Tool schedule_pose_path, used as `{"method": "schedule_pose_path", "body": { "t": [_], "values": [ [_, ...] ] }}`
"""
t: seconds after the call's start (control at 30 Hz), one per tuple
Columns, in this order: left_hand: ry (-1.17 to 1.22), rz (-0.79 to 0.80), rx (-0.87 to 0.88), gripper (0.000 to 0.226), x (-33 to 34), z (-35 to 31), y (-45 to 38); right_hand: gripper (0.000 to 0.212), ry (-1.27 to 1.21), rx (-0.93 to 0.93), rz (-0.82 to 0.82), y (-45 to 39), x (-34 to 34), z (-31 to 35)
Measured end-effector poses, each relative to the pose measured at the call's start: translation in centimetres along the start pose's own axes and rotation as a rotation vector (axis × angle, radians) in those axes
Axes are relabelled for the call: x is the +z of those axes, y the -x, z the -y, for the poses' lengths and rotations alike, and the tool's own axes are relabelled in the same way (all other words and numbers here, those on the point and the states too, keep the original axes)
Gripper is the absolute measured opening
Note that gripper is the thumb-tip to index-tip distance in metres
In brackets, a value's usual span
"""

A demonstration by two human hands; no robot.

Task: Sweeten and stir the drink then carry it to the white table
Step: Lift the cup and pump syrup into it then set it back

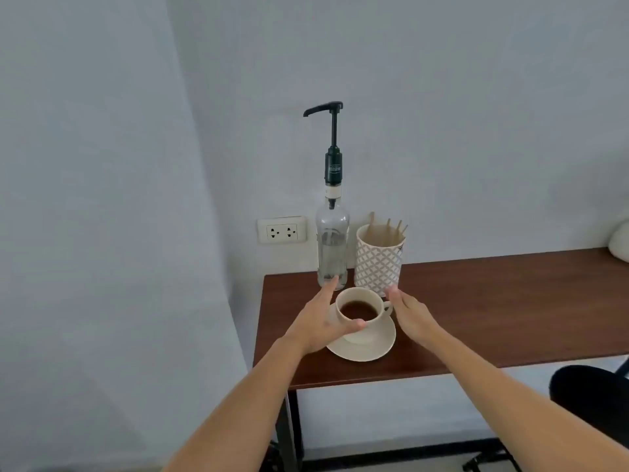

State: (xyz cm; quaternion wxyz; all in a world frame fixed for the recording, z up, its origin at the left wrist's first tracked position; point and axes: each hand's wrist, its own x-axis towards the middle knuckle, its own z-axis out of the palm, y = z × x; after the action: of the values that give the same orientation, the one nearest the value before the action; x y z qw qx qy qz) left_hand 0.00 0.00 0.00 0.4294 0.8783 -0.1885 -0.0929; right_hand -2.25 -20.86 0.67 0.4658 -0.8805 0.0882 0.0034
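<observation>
Both hands open: left hand [318, 323] thumb touching cream ceramic cup [359, 310], right hand [410, 313] beside handle; should slide cup under clear pump bottle [332, 247] spout.

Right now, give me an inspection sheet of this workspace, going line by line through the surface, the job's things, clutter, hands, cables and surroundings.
Surface: dark brown table against a pale wall; no spills seen.
Job's things: cream cup of dark drink stands on its saucer; clear pump bottle upright behind it; patterned holder of wooden stir sticks beside the bottle.
Clutter: a white object at the table's far right edge, cut off by the frame.
Hands: left hand open, thumb at the cup's near rim; right hand open beside the cup's handle, holding nothing.
Cables: nothing seen.
Surroundings: wall socket left of the bottle; dark chair at lower right.
</observation>
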Motion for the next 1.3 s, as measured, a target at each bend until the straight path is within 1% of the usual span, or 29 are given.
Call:
{"method": "schedule_pose_path", "body": {
  "t": [0.13, 0.23, 0.27, 0.33, 0.43, 0.5, 0.63, 0.83, 0.93, 1.03, 1.13, 1.23, 1.3],
  "values": [
    [0.034, -0.021, -0.008, 0.133, 1.7, -0.1, -0.3, 0.056, -0.100, 0.014, -0.002, -0.1, 1.2, -0.4],
    [0.091, -0.101, -0.022, 0.133, 2.8, 0.4, -0.8, 0.055, -0.169, 0.017, -0.028, -0.4, 1.6, -0.7],
    [0.111, -0.126, -0.024, 0.129, 3.0, 0.4, -0.9, 0.053, -0.174, 0.016, -0.029, -0.4, 1.5, -0.7],
    [0.134, -0.188, 0.001, 0.114, 3.4, 0.3, -0.9, 0.049, -0.176, 0.004, -0.023, -0.5, 1.5, -0.9],
    [0.107, -0.250, 0.041, 0.094, 3.8, 0.3, -1.0, 0.048, -0.195, -0.003, -0.009, -0.9, 1.4, -1.2],
    [0.107, -0.279, 0.047, 0.088, 3.8, 0.1, -1.1, 0.047, -0.208, -0.027, 0.005, -1.2, 1.1, -1.2],
    [0.116, -0.330, 0.055, 0.085, 2.8, -1.0, -1.3, 0.047, -0.224, -0.100, 0.007, -1.7, 0.2, -0.1],
    [0.107, -0.446, 0.091, 0.082, -0.9, -4.3, -1.7, 0.042, -0.318, -0.246, 0.086, -2.2, -2.3, 5.0],
    [0.115, -0.509, 0.103, 0.083, -3.3, -6.2, -2.1, 0.045, -0.272, -0.330, 0.077, -3.5, -3.5, 7.8],
    [0.128, -0.570, 0.124, 0.087, -5.9, -8.0, -2.7, 0.047, -0.239, -0.404, 0.117, -4.7, -4.4, 10.8],
    [0.162, -0.616, 0.142, 0.093, -8.9, -9.2, -3.5, 0.043, -0.253, -0.435, 0.143, -5.4, -5.3, 14.5],
    [0.175, -0.638, 0.142, 0.094, -12.0, -10.0, -4.6, 0.039, -0.231, -0.495, 0.097, -6.5, -5.9, 17.9],
    [0.189, -0.645, 0.131, 0.093, -13.9, -10.4, -5.4, 0.035, -0.201, -0.537, -0.011, -7.4, -6.1, 19.8]
  ]
}}
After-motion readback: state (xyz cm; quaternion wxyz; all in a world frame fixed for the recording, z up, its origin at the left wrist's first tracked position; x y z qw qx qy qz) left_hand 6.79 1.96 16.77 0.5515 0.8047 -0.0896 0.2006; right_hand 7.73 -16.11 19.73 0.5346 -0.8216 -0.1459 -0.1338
